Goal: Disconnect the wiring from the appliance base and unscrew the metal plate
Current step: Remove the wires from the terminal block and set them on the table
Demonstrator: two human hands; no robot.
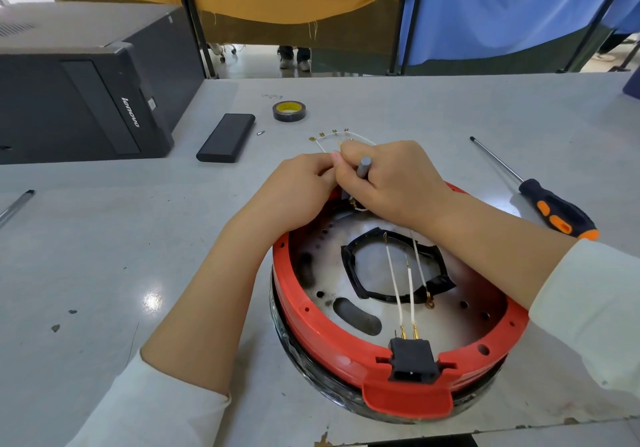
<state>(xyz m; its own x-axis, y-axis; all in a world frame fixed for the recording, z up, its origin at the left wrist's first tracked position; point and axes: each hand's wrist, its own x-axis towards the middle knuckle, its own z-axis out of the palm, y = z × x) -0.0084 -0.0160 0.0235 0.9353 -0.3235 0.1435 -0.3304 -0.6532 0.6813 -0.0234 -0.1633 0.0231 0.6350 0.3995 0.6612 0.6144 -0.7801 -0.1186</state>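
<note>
Left hand: the left hand (304,178) was curled, fingertips pinching a white wire (323,148) at the far rim of the appliance base (346,335).
Right hand: the right hand (388,176), touching the left, gripped a grey metal tool (363,166) upright in its fist.
Appliance base: red-rimmed, it lay directly below and nearer than both hands.
Metal plate: the metal plate (450,322) sat inside the rim, beneath the right wrist.
Plug socket: the black plug socket (412,360) sat at the near rim, two white leads (398,290) attached.
Screwdriver: the orange-and-black screwdriver (554,209) lay to the right of the right hand, apart.
Tape roll: the tape roll (289,111) lay beyond the hands.
</note>
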